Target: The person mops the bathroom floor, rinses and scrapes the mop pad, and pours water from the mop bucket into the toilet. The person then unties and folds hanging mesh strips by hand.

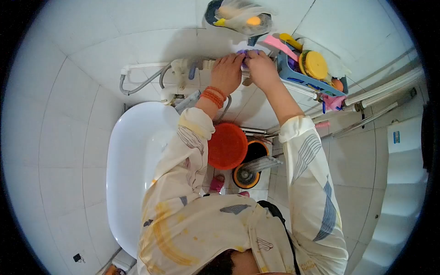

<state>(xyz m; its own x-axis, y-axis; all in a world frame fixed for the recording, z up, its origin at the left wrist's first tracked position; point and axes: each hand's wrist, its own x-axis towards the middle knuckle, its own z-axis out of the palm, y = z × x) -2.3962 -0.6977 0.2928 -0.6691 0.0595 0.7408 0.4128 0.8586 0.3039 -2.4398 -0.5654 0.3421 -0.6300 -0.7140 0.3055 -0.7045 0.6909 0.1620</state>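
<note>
Both my hands reach forward to the tiled wall, side by side over the white pipework [208, 64]. My left hand [227, 71], with orange beads at its wrist, has its fingers bent at a small purple cloth-like thing [248, 56]. From the other side my right hand [262, 69] closes its fingers on the same purple thing. Most of it is hidden by my fingers, so its exact kind is unclear. A blue valve handle [192, 72] sits on the pipe left of my left hand.
A white bathtub [120, 183] stands at left. Below my hands are a red basin [227, 146] and a black-and-orange mop bucket [246, 178]. A blue-grey basket [293, 77] with bottles and brushes hangs right; a dark holder [211, 13] with a plastic bag hangs above.
</note>
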